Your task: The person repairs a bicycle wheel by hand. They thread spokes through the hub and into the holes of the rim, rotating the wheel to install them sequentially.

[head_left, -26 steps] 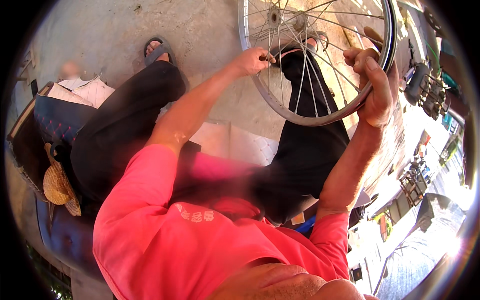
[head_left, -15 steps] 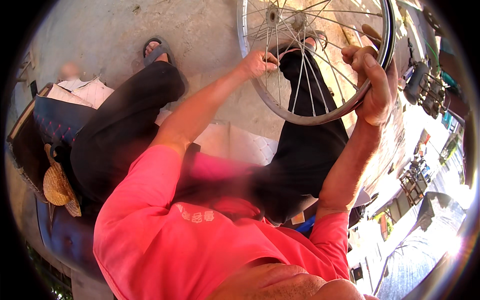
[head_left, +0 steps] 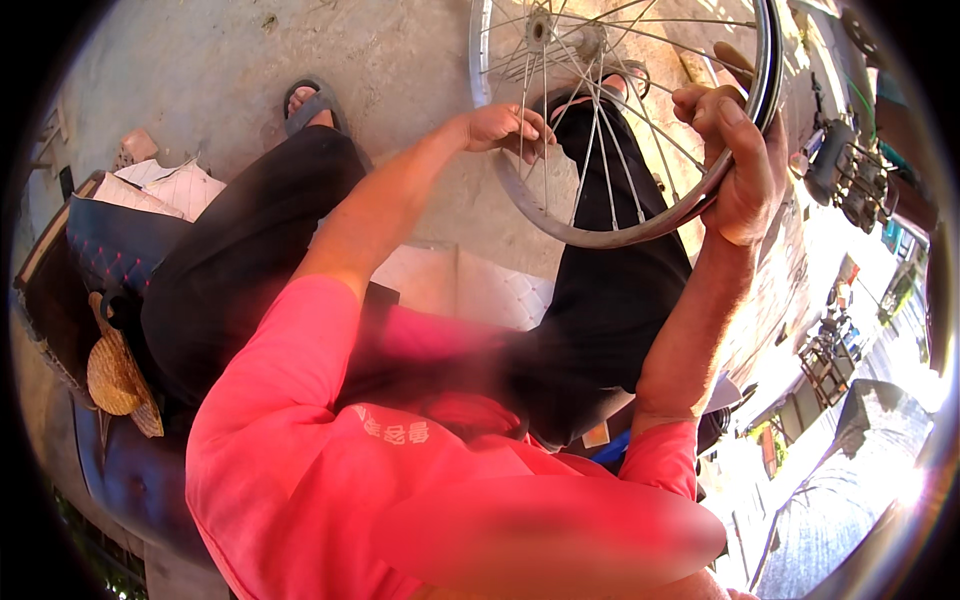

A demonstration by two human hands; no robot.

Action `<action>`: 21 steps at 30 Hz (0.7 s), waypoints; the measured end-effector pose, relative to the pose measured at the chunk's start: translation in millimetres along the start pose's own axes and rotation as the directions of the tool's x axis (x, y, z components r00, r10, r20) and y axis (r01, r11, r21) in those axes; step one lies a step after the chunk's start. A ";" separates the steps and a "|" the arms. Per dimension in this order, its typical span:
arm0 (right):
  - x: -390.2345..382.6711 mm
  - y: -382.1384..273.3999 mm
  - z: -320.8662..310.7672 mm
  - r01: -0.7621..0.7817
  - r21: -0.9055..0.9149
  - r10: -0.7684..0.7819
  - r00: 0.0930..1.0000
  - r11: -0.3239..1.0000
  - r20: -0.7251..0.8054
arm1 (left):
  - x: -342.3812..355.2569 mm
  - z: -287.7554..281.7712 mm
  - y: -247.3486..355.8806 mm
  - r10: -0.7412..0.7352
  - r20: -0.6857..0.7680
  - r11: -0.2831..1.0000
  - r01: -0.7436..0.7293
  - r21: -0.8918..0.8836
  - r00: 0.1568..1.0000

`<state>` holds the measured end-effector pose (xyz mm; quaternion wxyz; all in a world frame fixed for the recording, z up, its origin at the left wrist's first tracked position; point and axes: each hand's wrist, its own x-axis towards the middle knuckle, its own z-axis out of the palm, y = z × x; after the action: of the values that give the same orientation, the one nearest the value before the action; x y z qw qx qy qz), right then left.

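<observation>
The bicycle wheel (head_left: 620,120) is held at one o'clock. Its rim is gripped by the closed fingers of the right hand (head_left: 735,160); spokes are pinched by left hand (head_left: 505,128) fingers. A white quilted package (head_left: 470,290) is noted at centre.

A grey sandal (head_left: 312,103) is resting on the bare concrete floor (head_left: 200,80), sitting at the end of a black trouser leg (head_left: 240,260). A woven straw hat (head_left: 115,375) is hanging against a dark blue quilted seat (head_left: 110,245), with crumpled white paper (head_left: 165,185) lying just above it. Bicycle parts (head_left: 850,175) are crowding the sunlit right edge, too blurred to tell apart.
</observation>
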<state>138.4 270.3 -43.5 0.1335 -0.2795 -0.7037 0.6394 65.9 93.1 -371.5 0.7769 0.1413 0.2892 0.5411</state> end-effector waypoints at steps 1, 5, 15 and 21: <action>1.1 0.8 -1.6 0.002 0.010 -0.003 1.000 1.000 0.019 | -1.2 -1.1 -0.2 0.015 0.016 1.000 -0.015 -0.024 1.000; 4.3 1.5 -4.1 0.017 0.005 -0.018 0.999 1.000 0.049 | -3.2 -4.2 -1.3 -0.035 -0.035 0.987 0.029 -0.157 0.999; 6.4 23.9 -13.5 -0.139 0.563 0.188 0.982 0.815 -0.030 | -7.0 -7.4 -3.3 -0.022 -0.071 0.992 0.012 -0.128 0.997; -7.1 89.5 -0.9 -0.505 0.101 0.513 0.855 0.857 -0.074 | -7.9 2.2 2.7 -0.077 -0.145 0.989 0.058 -0.136 0.986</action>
<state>164.6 269.3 -129.4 0.0048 -0.4811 -0.5719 0.6644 63.2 87.1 -366.0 0.7785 0.0391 0.3152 0.5413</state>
